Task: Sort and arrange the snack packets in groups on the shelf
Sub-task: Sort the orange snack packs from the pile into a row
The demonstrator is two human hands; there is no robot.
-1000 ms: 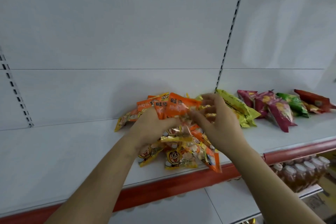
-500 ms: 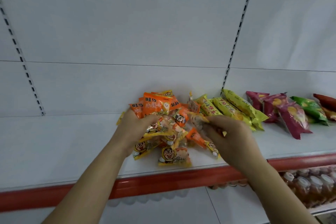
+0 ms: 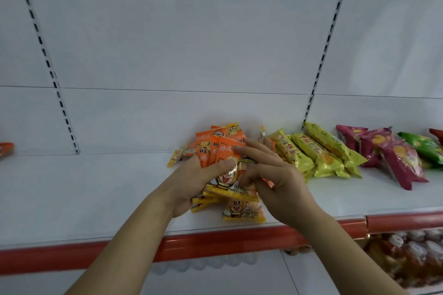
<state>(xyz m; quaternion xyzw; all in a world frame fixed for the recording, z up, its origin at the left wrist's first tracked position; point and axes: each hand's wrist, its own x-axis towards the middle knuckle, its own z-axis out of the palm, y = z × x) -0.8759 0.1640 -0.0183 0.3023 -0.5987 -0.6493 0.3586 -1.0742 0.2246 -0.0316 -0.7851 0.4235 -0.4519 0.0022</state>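
We see the left hand (image 3: 191, 181) gripping a fanned stack of orange packets (image 3: 217, 148), thumb pressed over their glossy fronts printed with white characters. The right hand (image 3: 275, 175) has its fingers touching the stack's edge; whether they pinch it we cannot tell. Below lie yellow packets (image 3: 243, 213) with a cartoon face, on the white shelf (image 3: 84, 194). Just right sit long yellow-green packets (image 3: 321, 151), then magenta packets (image 3: 393, 155).
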